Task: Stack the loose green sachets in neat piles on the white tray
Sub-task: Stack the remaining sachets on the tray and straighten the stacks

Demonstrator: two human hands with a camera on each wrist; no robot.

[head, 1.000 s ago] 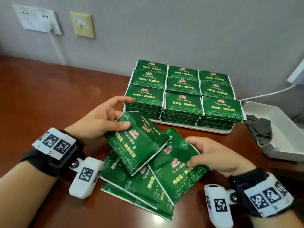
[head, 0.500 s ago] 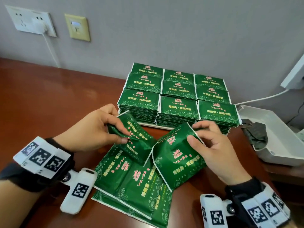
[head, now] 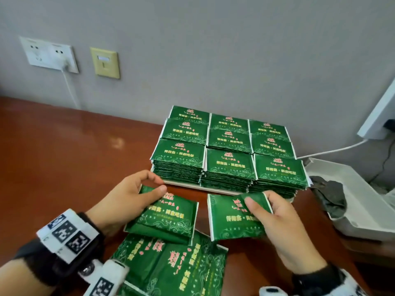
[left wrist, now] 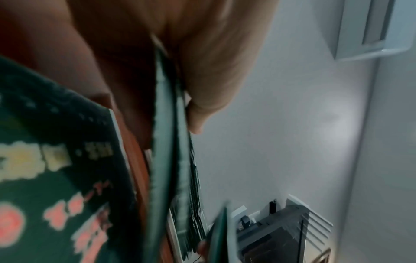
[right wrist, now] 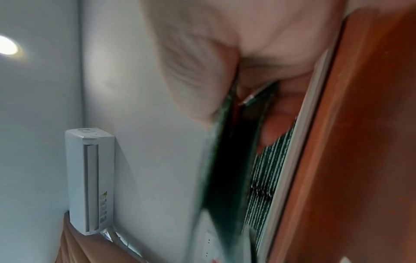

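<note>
Neat piles of green sachets (head: 229,161) fill the white tray (head: 192,187) by the wall. My left hand (head: 130,197) pinches a small stack of sachets (head: 166,216) lifted just in front of the tray; the left wrist view shows their edges (left wrist: 171,142) under my thumb. My right hand (head: 275,223) grips another small stack of sachets (head: 230,221) beside it, seen edge-on (right wrist: 227,160) in the right wrist view. Several loose sachets (head: 177,263) lie overlapping on the brown table (head: 64,157) below both hands.
A white bin (head: 359,201) with a dark cloth (head: 329,193) stands right of the tray, a white cable (head: 333,149) running behind it. Wall sockets (head: 50,54) and a yellow switch plate (head: 104,63) are on the grey wall.
Both hands lifted their sachets off the loose heap, turned them square to the tray and moved them apart. The camera tilted up.
</note>
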